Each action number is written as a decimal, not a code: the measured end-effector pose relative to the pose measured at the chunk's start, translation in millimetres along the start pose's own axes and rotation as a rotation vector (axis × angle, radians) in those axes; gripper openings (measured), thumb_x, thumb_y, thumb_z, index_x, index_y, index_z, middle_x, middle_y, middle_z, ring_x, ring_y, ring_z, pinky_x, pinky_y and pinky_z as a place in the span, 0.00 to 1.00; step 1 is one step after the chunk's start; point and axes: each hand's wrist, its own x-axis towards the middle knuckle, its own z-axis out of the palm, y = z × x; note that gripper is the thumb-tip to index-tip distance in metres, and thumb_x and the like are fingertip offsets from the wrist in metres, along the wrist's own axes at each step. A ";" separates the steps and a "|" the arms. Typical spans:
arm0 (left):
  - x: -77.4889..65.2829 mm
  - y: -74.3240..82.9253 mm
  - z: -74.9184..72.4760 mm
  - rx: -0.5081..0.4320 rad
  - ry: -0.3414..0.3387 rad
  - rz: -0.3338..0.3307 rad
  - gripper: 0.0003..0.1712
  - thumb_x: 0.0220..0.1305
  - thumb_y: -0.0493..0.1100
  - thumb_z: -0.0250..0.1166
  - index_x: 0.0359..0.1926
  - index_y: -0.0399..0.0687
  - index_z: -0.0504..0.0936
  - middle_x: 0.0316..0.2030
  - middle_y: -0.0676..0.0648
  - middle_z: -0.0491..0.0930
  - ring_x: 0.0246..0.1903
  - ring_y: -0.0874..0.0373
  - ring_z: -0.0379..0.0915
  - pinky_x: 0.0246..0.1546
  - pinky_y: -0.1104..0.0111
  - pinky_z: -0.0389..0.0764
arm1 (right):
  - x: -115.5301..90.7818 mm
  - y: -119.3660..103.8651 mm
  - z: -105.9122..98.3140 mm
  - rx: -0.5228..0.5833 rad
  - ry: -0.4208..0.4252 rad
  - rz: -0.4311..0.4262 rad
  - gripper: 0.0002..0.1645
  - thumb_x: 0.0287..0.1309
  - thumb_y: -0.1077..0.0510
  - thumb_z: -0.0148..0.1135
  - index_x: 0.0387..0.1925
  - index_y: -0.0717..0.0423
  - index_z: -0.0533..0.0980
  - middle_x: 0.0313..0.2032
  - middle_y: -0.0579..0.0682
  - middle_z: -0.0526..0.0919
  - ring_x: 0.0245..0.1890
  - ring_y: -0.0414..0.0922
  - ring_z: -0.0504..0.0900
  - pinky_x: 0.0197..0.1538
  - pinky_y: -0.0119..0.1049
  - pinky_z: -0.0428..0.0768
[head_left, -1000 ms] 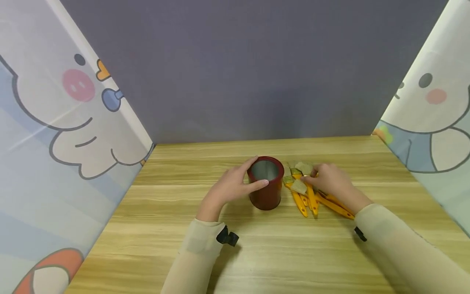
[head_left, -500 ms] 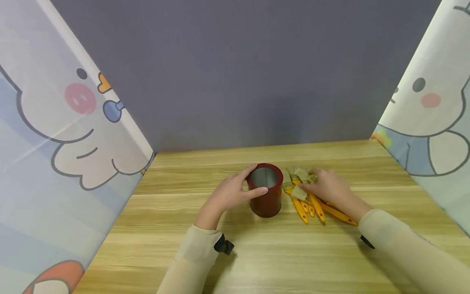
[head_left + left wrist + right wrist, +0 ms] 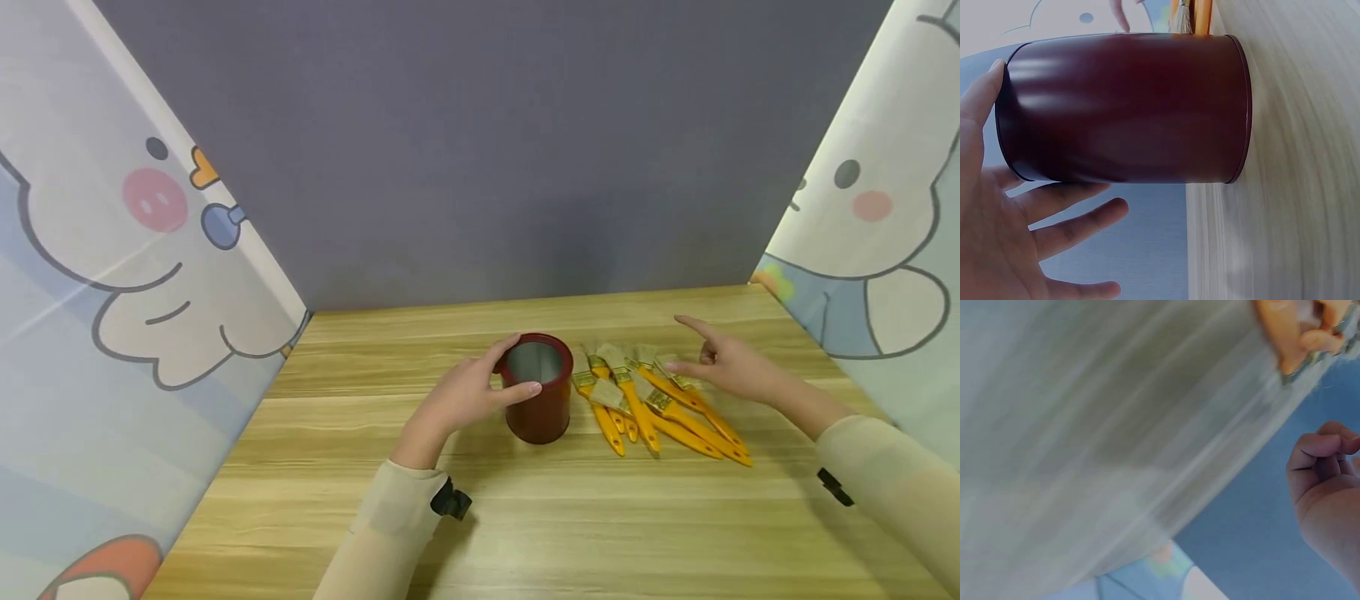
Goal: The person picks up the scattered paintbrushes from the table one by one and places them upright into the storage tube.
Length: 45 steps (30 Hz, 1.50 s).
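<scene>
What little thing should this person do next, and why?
Probably lower the right hand and pinch one of the yellow-handled paintbrushes: its thumb and forefinger are spread and hold nothing, the brushes lie right beside it, and the left hand already holds the red can near its rim.

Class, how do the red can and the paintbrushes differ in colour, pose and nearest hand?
Colour: the red can is dark red; the paintbrushes have yellow-orange handles and pale bristles.
Pose: the red can stands upright; the paintbrushes lie in an overlapping pile.
Hands: the left hand touches the red can; the right hand is nearest the paintbrushes.
Shared: both are on the table.
</scene>
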 end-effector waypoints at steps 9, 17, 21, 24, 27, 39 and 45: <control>-0.3 0.2 0.3 0.026 0.004 0.009 0.53 0.63 0.83 0.61 0.83 0.82 0.52 0.68 0.47 0.81 0.56 0.49 0.83 0.58 0.50 0.82 | 1.1 -1.0 7.7 -0.016 0.029 -0.030 0.50 0.72 0.41 0.69 0.81 0.58 0.58 0.24 0.46 0.69 0.20 0.38 0.62 0.25 0.35 0.65; 0.4 1.9 2.5 0.023 0.005 0.021 0.53 0.64 0.81 0.61 0.84 0.79 0.54 0.66 0.46 0.83 0.56 0.47 0.83 0.58 0.50 0.82 | 9.3 19.6 10.6 -0.027 0.006 0.069 0.45 0.72 0.42 0.68 0.73 0.69 0.66 0.20 0.45 0.68 0.19 0.40 0.64 0.24 0.36 0.67; -1.2 1.9 1.1 0.012 0.000 0.009 0.53 0.65 0.81 0.62 0.84 0.78 0.54 0.66 0.46 0.82 0.60 0.46 0.83 0.59 0.49 0.82 | 8.8 33.0 18.3 -0.030 -0.020 0.080 0.39 0.70 0.42 0.70 0.62 0.71 0.71 0.18 0.43 0.66 0.18 0.38 0.62 0.24 0.34 0.65; -2.2 2.0 -0.5 0.007 -0.002 0.007 0.53 0.65 0.81 0.61 0.84 0.77 0.53 0.67 0.45 0.82 0.62 0.43 0.82 0.60 0.48 0.81 | 10.4 35.9 22.6 -0.030 -0.020 0.071 0.35 0.69 0.41 0.71 0.57 0.67 0.73 0.21 0.44 0.69 0.20 0.40 0.64 0.26 0.34 0.65; -2.6 1.9 -1.5 0.011 0.000 0.005 0.53 0.65 0.81 0.61 0.84 0.78 0.53 0.66 0.45 0.82 0.61 0.43 0.82 0.60 0.48 0.81 | 14.1 34.8 25.3 -0.052 -0.021 0.064 0.37 0.68 0.39 0.71 0.56 0.67 0.74 0.26 0.49 0.78 0.25 0.42 0.70 0.29 0.35 0.69; -2.1 -3.0 0.6 0.038 0.008 -0.002 0.53 0.64 0.83 0.60 0.84 0.80 0.52 0.65 0.46 0.84 0.57 0.48 0.84 0.58 0.48 0.82 | 20.5 30.3 26.6 -0.086 -0.028 0.071 0.22 0.68 0.47 0.69 0.44 0.65 0.79 0.29 0.51 0.81 0.25 0.42 0.70 0.32 0.36 0.71; -3.0 -0.6 -0.2 0.028 0.003 0.006 0.53 0.64 0.82 0.60 0.84 0.78 0.53 0.64 0.46 0.84 0.56 0.48 0.85 0.59 0.49 0.82 | 15.4 24.5 17.9 -0.013 -0.010 0.068 0.26 0.68 0.49 0.70 0.51 0.70 0.80 0.35 0.55 0.85 0.26 0.42 0.71 0.32 0.37 0.73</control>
